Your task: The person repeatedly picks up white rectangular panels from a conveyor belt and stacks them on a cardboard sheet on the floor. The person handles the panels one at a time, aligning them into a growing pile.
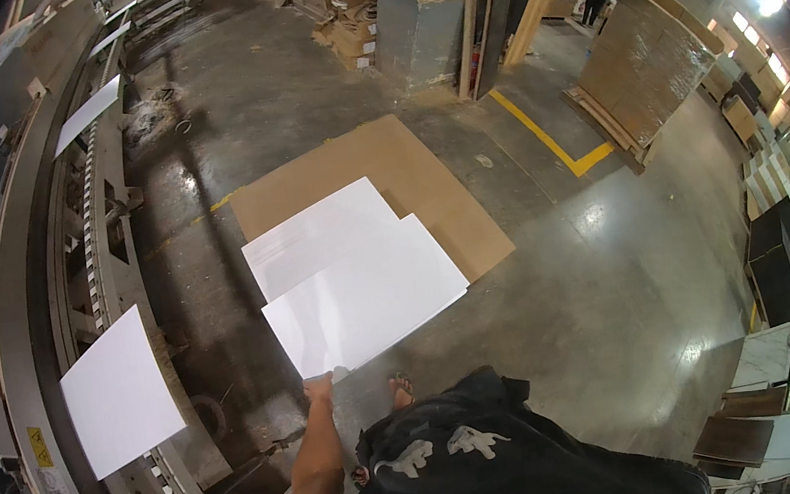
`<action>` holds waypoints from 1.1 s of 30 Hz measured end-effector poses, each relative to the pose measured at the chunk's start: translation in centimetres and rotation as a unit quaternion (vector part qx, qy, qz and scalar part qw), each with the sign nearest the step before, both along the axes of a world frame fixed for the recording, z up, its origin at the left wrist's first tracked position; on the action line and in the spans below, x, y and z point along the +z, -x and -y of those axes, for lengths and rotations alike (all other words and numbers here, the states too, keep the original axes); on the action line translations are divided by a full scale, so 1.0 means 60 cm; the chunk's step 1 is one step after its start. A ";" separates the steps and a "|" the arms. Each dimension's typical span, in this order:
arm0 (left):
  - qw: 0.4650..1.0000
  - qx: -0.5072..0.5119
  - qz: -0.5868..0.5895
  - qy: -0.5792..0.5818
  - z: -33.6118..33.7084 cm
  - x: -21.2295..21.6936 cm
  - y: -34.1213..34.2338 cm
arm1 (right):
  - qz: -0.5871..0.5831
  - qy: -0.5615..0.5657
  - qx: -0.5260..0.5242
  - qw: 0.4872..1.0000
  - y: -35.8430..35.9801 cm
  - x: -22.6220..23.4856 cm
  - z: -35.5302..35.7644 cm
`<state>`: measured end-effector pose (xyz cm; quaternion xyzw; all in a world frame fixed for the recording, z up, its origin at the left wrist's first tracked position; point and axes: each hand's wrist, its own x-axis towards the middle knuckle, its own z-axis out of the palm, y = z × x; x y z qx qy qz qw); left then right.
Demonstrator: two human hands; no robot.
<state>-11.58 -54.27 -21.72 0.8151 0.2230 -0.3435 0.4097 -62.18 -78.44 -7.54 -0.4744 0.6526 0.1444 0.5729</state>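
My left hand (pixel 319 388) grips the near corner of a large white panel (pixel 367 296) and holds it just above the floor. Under its far edge lies a stack of similar white panels (pixel 312 230), resting on a brown board (pixel 404 170) on the concrete floor. My left forearm comes up from the lower edge beside my dark clothing. My right hand is out of the picture. One of my feet (pixel 400 386), in a sandal, stands just right of the hand.
A long grey conveyor machine (pixel 43 327) curves along the left, carrying a white panel (pixel 118 392) near me and another (pixel 88 113) farther off. Stacked boards (pixel 643 71), crates and a yellow floor line (pixel 552 139) lie beyond. Dark and marbled panels (pixel 765 367) sit at right.
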 end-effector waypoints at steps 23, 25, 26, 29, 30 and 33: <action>0.970 0.104 -0.080 0.207 -0.085 -0.075 0.153 | 0.196 -0.068 -0.165 0.964 -0.158 -0.051 0.226; 0.976 0.080 -0.010 0.201 -0.113 -0.012 0.167 | 0.239 -0.081 -0.205 0.946 -0.229 -0.021 0.229; 0.982 0.081 -0.002 0.171 -0.129 0.025 0.178 | 0.236 -0.090 -0.197 0.947 -0.263 -0.015 0.230; 0.955 0.174 0.044 0.234 -0.178 0.152 0.217 | 0.238 -0.135 -0.160 0.949 -0.362 -0.037 0.207; 0.940 0.213 0.067 0.259 -0.192 0.196 0.229 | 0.214 -0.138 -0.162 0.953 -0.400 -0.054 0.187; 0.908 0.255 0.144 0.299 -0.224 0.327 0.244 | 0.151 -0.204 -0.208 0.945 -0.513 -0.099 0.097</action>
